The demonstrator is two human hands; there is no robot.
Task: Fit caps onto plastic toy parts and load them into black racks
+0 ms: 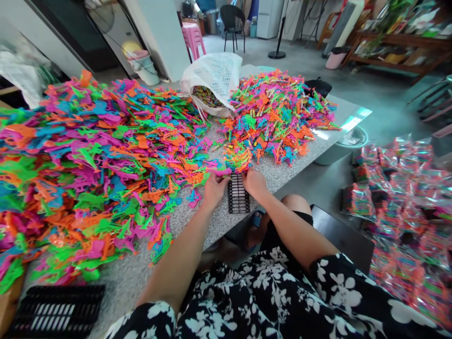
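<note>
A narrow black slatted rack [239,200] lies on the speckled table in front of me, its far end filled with a row of orange, green and blue plastic pieces [238,157]. My left hand [215,189] is at the rack's left side, its fingers closed on a pink plastic piece [221,172]. My right hand [255,183] is at the rack's right edge, fingers pinched together beside the filled row. What its fingertips hold, if anything, is hidden.
A large heap of coloured plastic pieces [106,155] covers the table's left side. Another heap [278,117] lies beyond the rack, beside an open white sack [212,77]. Black racks [58,308] are stacked at lower left. Filled clear bags [402,207] crowd the floor at right.
</note>
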